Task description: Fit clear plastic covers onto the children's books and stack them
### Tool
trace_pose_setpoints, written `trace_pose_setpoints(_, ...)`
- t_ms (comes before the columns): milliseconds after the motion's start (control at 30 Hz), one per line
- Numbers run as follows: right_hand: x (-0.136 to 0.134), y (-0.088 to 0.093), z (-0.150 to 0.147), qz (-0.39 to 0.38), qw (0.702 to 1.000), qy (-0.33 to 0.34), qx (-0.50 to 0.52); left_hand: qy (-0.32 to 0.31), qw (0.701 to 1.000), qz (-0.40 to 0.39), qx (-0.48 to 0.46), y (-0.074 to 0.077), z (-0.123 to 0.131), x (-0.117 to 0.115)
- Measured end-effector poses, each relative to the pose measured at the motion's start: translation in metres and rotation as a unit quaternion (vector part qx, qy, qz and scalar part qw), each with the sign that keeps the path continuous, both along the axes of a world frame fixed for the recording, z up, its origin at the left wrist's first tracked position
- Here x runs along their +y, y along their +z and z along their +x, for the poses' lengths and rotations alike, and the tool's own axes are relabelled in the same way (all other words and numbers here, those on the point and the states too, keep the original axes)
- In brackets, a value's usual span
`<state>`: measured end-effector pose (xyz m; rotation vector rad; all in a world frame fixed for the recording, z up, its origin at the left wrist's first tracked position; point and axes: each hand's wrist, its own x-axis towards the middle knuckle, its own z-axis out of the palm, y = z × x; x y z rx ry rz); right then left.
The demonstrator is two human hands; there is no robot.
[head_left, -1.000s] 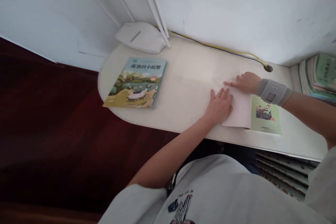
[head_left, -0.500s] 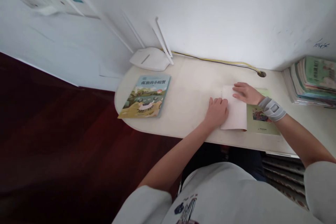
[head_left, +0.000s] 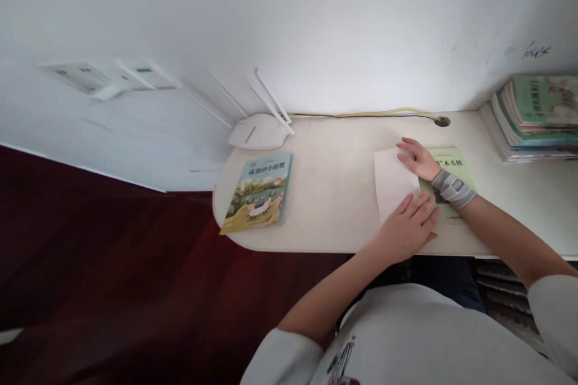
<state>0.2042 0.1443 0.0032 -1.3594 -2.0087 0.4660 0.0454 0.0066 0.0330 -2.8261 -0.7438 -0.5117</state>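
Note:
A blank white sheet of paper (head_left: 392, 177) lies over the left part of a green book (head_left: 458, 177) near the table's front edge. Whether the sheet is joined to the book I cannot tell. My left hand (head_left: 410, 222) lies flat with its fingers spread, across the sheet's lower right corner and the book's cover. Above it, my right hand (head_left: 418, 159) rests at the sheet's upper right edge, its fingers stretched out and slightly bent. A grey band (head_left: 454, 188) wraps the right wrist. Part of the book's cover picture is hidden by my hands.
A blue and yellow picture book (head_left: 262, 189) lies on the left of the white table (head_left: 329, 192). Behind it stands a white router (head_left: 259, 132) with antennas. Cables (head_left: 361, 113) run along the wall to a hole. Stacked books (head_left: 528, 126) stand at the right.
My left hand has moved right, from the sheet's left edge to its lower right corner, and its fingers have spread. More of the book's title shows. The head view has shifted.

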Motion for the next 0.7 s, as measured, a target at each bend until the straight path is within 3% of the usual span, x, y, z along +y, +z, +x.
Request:
trace_pose_setpoints(300,-0.004,-0.002,-0.002,-0.008,0.992,0.042,-0.117,0.027,0.999,0.012,0.046,-0.023,-0.014,-0.001)
trace_pose_setpoints(700,-0.009,0.001,-0.005,-0.001,0.977,0.08,-0.199,0.085,0.996,0.002,0.023,-0.026,-0.005,-0.015)
